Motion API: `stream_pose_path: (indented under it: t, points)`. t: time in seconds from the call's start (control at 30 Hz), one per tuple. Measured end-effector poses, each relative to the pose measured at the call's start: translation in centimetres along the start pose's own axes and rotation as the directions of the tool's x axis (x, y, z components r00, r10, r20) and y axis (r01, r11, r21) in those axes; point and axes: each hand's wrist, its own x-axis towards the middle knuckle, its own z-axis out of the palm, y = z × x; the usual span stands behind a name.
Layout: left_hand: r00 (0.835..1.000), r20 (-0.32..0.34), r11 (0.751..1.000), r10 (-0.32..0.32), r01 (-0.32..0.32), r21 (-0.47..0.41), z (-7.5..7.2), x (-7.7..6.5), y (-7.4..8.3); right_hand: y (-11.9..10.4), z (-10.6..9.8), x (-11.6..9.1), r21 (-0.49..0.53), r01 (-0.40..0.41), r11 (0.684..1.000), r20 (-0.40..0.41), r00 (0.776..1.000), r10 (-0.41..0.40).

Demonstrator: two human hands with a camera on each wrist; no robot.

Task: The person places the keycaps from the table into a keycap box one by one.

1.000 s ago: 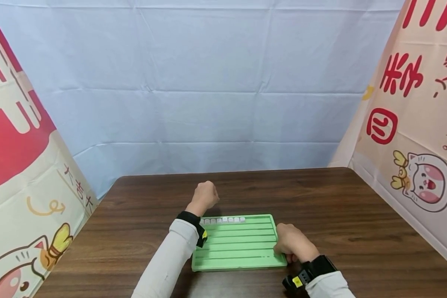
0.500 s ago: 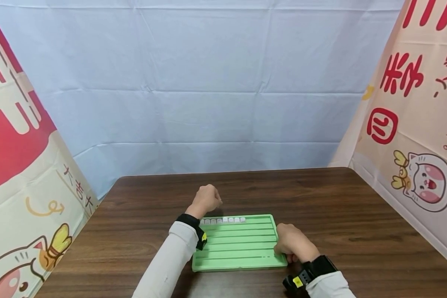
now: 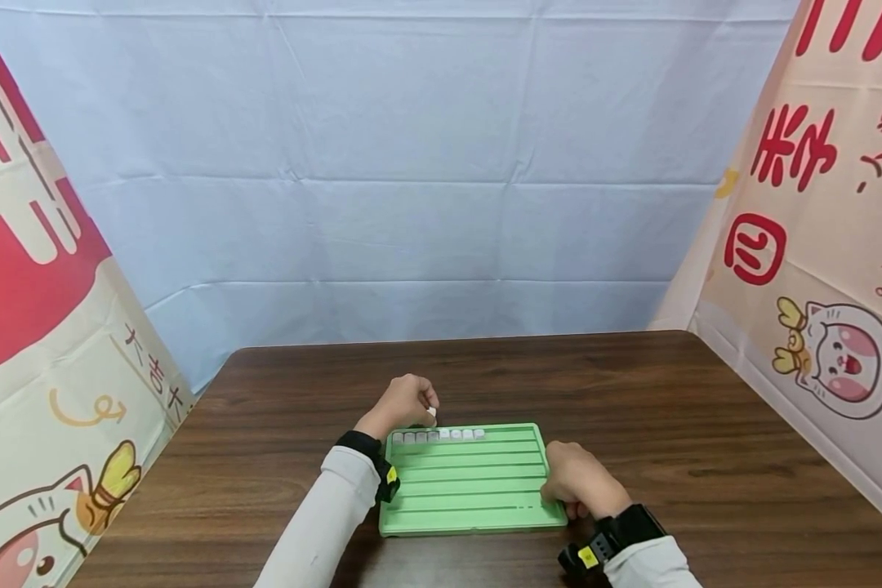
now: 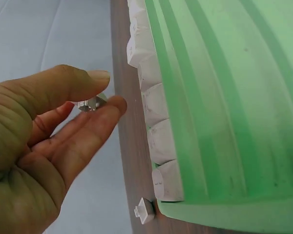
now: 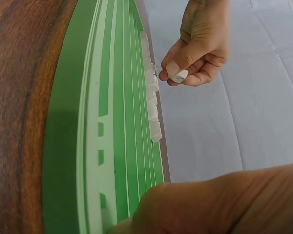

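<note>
Between thumb and fingertips my left hand (image 3: 404, 403) pinches a white keycap (image 4: 90, 104), its hollow underside partly showing in the left wrist view. That hand is just beyond the far edge of a green ridged tray (image 3: 474, 483). White keycaps (image 4: 160, 140) sit side by side along the tray's far groove, starting from its left end. At the tray's right edge, my right hand (image 3: 582, 480) grips the rim with curled fingers; some of them are hidden from the head view. In the right wrist view, the held keycap (image 5: 178, 76) shows from its other side.
A loose white keycap (image 4: 145, 211) lies on the table by the tray's far left corner. The dark wooden table (image 3: 265, 457) extends around the tray. A pale blue cloth (image 3: 412, 204) hangs behind it, with printed cloths (image 3: 801, 245) at both sides.
My left hand has come nearer, down towards the tray's far edge, and turned, so the keycap in its fingers now shows in the head view. The right hand and tray stay put.
</note>
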Motion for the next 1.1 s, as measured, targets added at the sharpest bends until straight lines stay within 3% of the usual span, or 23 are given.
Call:
stream_pose_path:
  t: [0.27, 0.47, 0.67, 0.87, 1.1]
  points:
    - [0.998, 0.055, 0.998, 0.028, -0.025, -0.05, 0.0, -0.4, -0.1, 0.1, 0.0, 0.0, 0.007, -0.002, 1.0, 0.013, 1.0, 0.002]
    - [0.997, 0.048, 0.997, 0.063, -0.061, -0.048, 0.0, -0.8, 0.0, 0.2, 0.0, 0.0, 0.013, -0.004, 1.0, 0.019, 1.0, 0.004]
    - [0.997, 0.045, 0.993, 0.063, -0.058, -0.104, 0.2, -0.9, 0.1, 0.2, 0.0, 0.0, 0.01, 0.001, 1.0, 0.011, 1.0, -0.001]
    - [0.997, 0.012, 0.992, 0.071, -0.07, -0.102, 0.5, -1.0, -0.3, 0.1, 0.0, 0.0, 0.003, 0.0, 1.0, 0.007, 1.0, 0.0]
    - [0.995, 0.05, 0.98, 0.085, -0.074, -0.182, 0.6, -1.2, -0.3, 0.1, 0.0, -0.1, 0.012, 0.003, 1.0, 0.017, 1.0, -0.003]
